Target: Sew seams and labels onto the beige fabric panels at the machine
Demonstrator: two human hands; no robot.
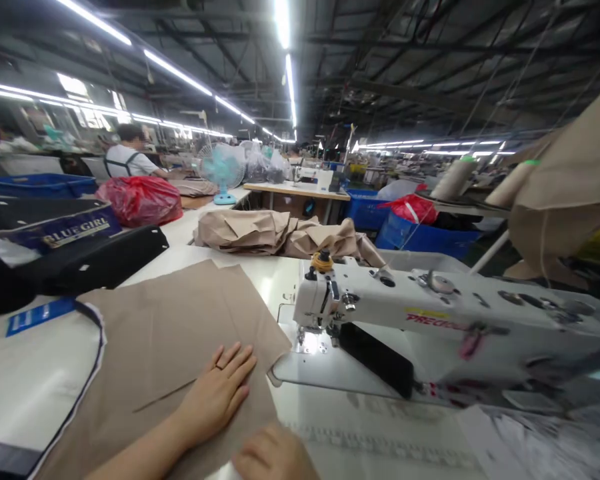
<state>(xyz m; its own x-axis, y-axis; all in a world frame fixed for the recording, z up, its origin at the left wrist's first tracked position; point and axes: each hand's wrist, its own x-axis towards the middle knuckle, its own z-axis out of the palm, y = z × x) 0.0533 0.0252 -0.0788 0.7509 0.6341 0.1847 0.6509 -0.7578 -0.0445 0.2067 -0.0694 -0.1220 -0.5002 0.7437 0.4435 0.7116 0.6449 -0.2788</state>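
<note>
A tan fabric panel (165,320) lies spread over the white sewing table, left of the sewing machine's needle area. My left hand (217,393) rests flat on it with the fingers stretched out; one finger wears a ring. A thin dark slit or line runs in the cloth beside that hand. At the panel's lower right edge is my right hand (276,455), blurred by motion with its fingers seemingly curled; whether it grips the cloth cannot be made out. The white sewing machine (380,300) stands to the right, its needle lamp lit. The panel's corner reaches the needle plate.
Folded tan cloth (260,233) is heaped behind the machine. Black rolls (95,263) and a red plastic bag (143,200) lie at the left. A black oblong object (377,360) sits under the machine arm. Thread cones (455,179) stand right. A co-worker (130,153) sits further back.
</note>
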